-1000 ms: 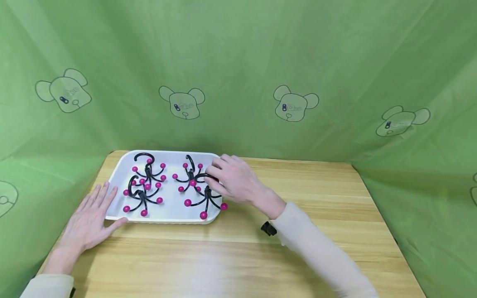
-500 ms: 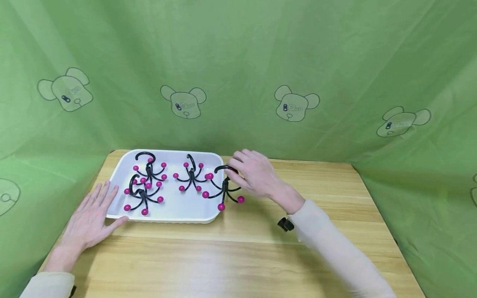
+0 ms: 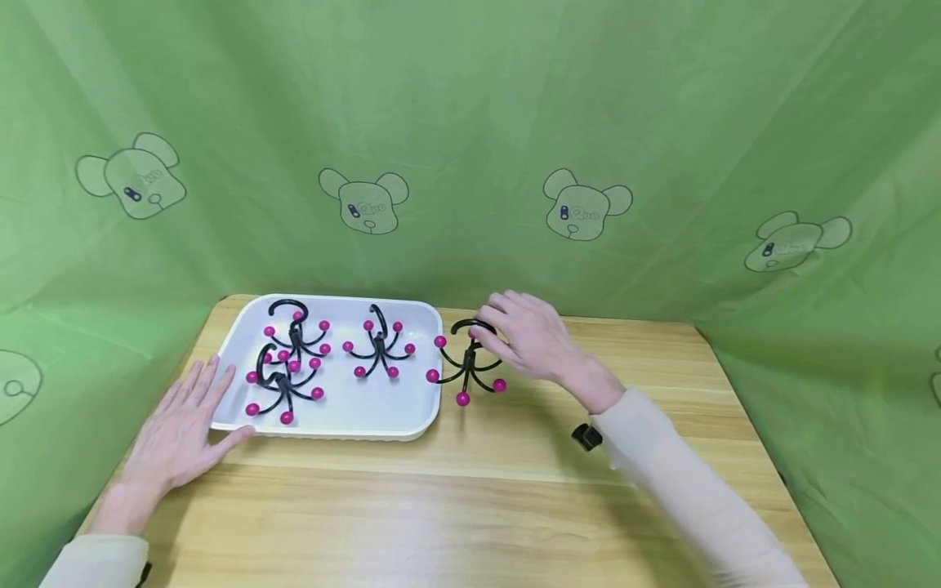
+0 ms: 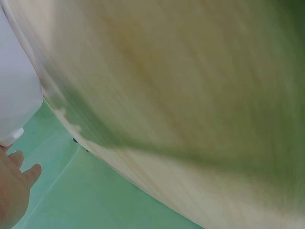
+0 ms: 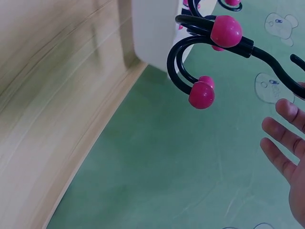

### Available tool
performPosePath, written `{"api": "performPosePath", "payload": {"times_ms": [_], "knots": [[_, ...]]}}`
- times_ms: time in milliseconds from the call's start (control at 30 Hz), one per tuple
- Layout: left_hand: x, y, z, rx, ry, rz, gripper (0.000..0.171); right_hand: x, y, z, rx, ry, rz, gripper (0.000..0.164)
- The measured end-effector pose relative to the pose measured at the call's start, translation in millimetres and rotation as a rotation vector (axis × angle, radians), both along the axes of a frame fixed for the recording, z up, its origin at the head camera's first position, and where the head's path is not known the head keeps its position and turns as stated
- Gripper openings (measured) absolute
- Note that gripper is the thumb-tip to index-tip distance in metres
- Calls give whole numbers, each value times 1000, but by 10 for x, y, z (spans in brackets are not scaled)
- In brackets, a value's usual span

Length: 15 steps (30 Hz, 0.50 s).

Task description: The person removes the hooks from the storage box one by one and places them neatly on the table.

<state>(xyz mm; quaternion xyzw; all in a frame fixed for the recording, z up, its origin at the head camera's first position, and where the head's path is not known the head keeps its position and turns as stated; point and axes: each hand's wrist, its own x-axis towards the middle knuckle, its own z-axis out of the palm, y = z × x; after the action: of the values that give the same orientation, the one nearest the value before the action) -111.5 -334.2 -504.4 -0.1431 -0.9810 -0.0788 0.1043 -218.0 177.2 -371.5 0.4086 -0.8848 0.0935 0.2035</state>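
Observation:
My right hand [image 3: 532, 339] pinches the curved top hook of a black multi-hook hanger [image 3: 468, 363] with pink ball tips, right of the white tray. In the right wrist view the hanger [image 5: 245, 47] appears raised off the table, its arms pointing down. The thumb is hidden there. Three similar hangers stand in the tray [image 3: 353, 408]: a back-left hanger [image 3: 296, 336], a front-left hanger [image 3: 281, 381] and one right of the middle [image 3: 380, 347]. My left hand [image 3: 172, 433] lies with straight fingers against the tray's left front corner.
The wooden table [image 3: 515, 506] extends in front of the tray and to its right. A green curtain [image 3: 470, 147] with printed bear heads encloses the back and both sides, close behind the tray.
My right hand has carried the hanger rightward out over the tray's right rim to above the table. The left hand stays at the tray's corner, and the other hangers keep their places.

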Motion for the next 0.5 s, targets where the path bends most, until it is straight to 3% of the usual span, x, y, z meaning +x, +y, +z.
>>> {"api": "performPosePath", "payload": {"times_ms": [500], "knots": [[-4,-8,-9,-9,0,6,102,-172,226,-191,21,-20,-6,26]]}}
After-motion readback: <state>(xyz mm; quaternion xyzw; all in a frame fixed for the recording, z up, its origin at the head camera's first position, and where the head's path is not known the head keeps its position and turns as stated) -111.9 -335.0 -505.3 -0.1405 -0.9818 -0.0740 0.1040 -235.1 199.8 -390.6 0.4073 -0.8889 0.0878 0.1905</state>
